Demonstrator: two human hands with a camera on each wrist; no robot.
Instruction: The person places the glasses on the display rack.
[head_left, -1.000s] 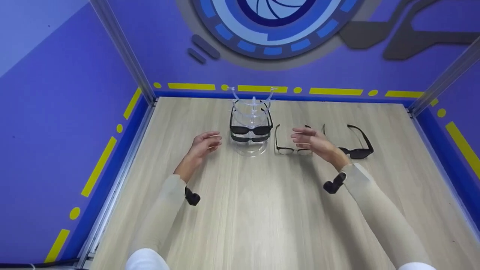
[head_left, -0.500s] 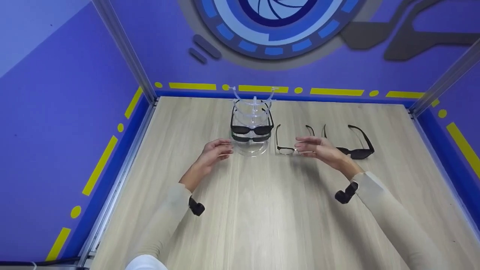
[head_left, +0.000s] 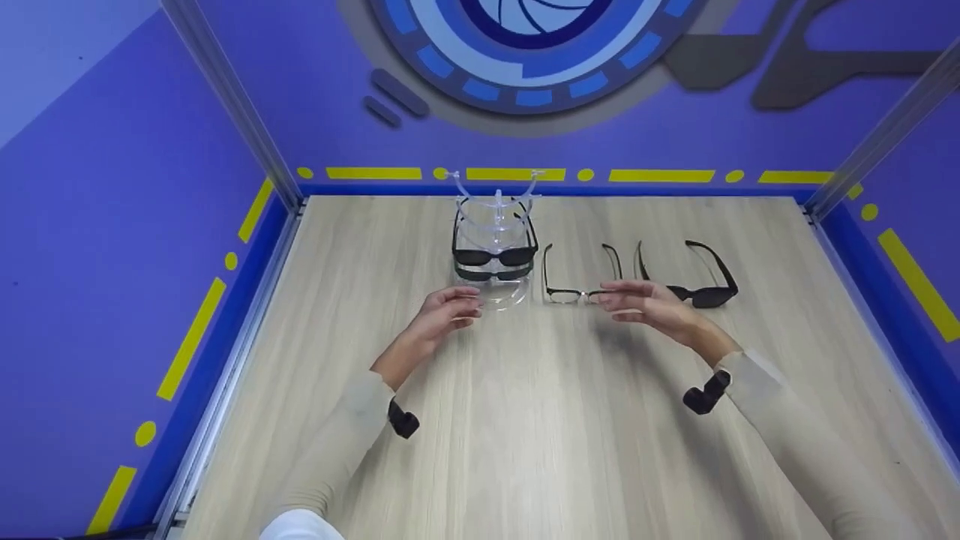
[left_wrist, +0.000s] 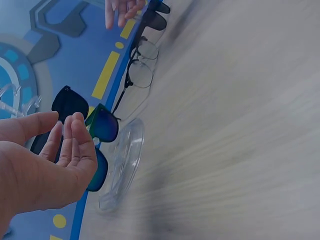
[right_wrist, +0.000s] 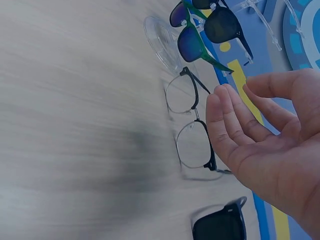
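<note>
My left hand point(head_left: 444, 318) hovers in front of the clear plastic eyewear stand point(head_left: 499, 199), close to its base, fingers loosely bent and holding nothing. Two pairs hang on that stand: black sunglasses point(head_left: 517, 257) above, and sunglasses with a green frame and blue lenses point(left_wrist: 104, 126) below. To the right, my right hand point(head_left: 660, 309) is over the dark-browed clear eyeglasses point(right_wrist: 205, 135), covering part of one lens in the head view. Its fingers are extended and grip nothing. Another pair of black sunglasses point(head_left: 709, 298) lies beyond that hand, unfolded on the table.
The upper arms of the stand carry no glasses. A wooden table point(head_left: 510, 420) is enclosed by a purple-blue back wall point(head_left: 615, 142) and side panels, with metal posts point(head_left: 247, 127) at the corners. A small black camera sits on each wrist.
Both hands have drawn somewhat nearer to me and to the right; the left now lies by the stand's base. The head view has shifted slightly. The glasses and stand stay put.
</note>
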